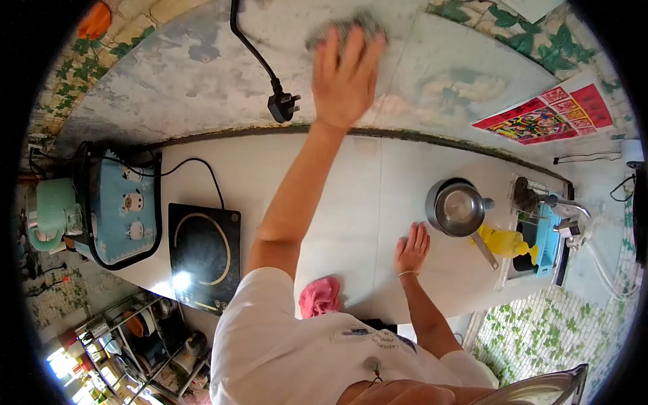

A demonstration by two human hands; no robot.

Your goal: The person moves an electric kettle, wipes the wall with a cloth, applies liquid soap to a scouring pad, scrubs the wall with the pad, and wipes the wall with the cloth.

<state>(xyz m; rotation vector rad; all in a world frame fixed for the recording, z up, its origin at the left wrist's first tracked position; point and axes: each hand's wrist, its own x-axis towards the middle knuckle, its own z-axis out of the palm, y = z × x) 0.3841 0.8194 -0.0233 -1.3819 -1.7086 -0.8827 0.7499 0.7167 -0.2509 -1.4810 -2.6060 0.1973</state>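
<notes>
My left hand [344, 81] reaches up to the wall, its fingers spread over a grey, blurred pad or cloth [361, 25] pressed against the surface. A black plug [282, 106] hangs on its cable just left of that hand. Flat on the white counter [351, 196] lies my right hand [412, 250], holding nothing. Nearest to it on the right are metal pots [459, 209] with a handle and a yellow bottle [503, 241]. A pink cloth [320, 297] rests at the counter's front edge, between my arms.
A black induction cooker [204, 253] and a blue patterned box [128, 209] stand on the left, with a green jug [57, 209] beyond. The sink holds a blue basket [548, 236] under the tap [570, 226]. At bottom left is a rack [145, 378].
</notes>
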